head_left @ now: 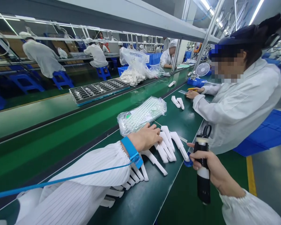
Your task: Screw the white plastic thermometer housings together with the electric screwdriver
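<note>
My left hand [146, 137], in a blue wrist strap [132, 151], reaches over the bench with its fingers curled down on the end of a white plastic part [162, 152]. The thumb is hidden. Similar white handle-shaped parts [179, 145] lie beside it, and a row of more parts [133, 176] runs under my left forearm. My right hand [204, 164] is closed around a black electric screwdriver [203, 184], upright just off the bench's right edge. A white band goes round its body and a black loop tops it. Its lower tip points at the floor.
A clear plastic bag of flat strips [142, 114] lies beyond my left hand. A co-worker in a white coat [234, 103] sits at the right, near two white parts [178, 102]. A green conveyor belt [84, 125] and a black compartment tray [99, 90] are to the left. A blue cord [61, 179] trails from my wrist.
</note>
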Motion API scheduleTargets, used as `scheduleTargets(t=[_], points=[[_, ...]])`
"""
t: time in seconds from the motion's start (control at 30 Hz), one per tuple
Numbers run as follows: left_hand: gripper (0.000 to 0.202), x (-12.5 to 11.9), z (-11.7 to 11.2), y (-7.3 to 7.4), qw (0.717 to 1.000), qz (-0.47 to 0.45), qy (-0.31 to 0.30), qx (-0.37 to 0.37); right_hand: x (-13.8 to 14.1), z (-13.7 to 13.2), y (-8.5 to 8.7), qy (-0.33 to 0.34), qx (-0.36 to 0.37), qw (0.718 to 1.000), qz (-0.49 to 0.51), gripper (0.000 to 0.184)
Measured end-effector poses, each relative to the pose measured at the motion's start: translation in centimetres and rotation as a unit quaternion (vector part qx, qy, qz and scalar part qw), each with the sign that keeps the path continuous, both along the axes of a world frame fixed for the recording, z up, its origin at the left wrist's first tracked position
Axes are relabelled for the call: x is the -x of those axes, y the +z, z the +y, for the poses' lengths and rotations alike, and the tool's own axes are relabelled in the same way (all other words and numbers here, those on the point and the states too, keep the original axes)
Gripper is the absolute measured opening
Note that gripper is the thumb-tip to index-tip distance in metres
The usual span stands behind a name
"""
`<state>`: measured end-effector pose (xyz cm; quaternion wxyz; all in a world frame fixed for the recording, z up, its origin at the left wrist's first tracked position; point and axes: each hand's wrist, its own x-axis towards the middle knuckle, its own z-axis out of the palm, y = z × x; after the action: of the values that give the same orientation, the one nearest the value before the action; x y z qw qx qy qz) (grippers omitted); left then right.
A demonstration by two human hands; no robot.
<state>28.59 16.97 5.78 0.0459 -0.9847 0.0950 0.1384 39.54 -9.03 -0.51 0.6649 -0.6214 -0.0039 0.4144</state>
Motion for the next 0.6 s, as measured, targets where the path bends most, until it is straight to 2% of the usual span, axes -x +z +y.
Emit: scheduleTargets(t=[0.13, 0.3, 0.37, 0.4, 0.47, 0.53, 0.6], points=[[0.025, 0.6, -0.8, -0.6, 1.0, -0.024, -0.014, -0.012, -2.0, 2.5, -0.2, 0.054, -0.015, 0.998, 0.033, 0.07], [0.022, 1.2, -2.2, -1.7, 1.0, -0.017, -0.003, 0.0, -3.4, 5.1, -1.7, 0.095, -0.02, 0.993, 0.07, 0.022], [0.023, 1.8, -2.4, -1.7, 1.0, -0.024, 0.014, 0.004, -3.9, 5.8, -2.0, 0.098, -0.026, 0.992, 0.072, 0.015], [0.025, 2.4, -2.3, -1.5, 0.998, -0.039, 0.039, 0.015, -4.2, 6.1, -2.0, 0.099, -0.027, 0.992, 0.073, 0.014], [0.029, 4.4, -2.0, -0.9, 0.985, -0.088, 0.134, 0.059, -4.8, 6.4, -1.8, 0.106, -0.024, 0.991, 0.077, 0.013], [0.03, 7.7, -1.5, -0.3, 0.948, -0.142, 0.264, 0.106, -5.4, 6.5, -1.6, 0.118, -0.02, 0.989, 0.082, 0.014], [0.03, 12.2, -1.0, -0.2, 0.902, -0.168, 0.38, 0.118, -6.3, 6.5, -1.3, 0.133, -0.017, 0.987, 0.084, 0.02]])
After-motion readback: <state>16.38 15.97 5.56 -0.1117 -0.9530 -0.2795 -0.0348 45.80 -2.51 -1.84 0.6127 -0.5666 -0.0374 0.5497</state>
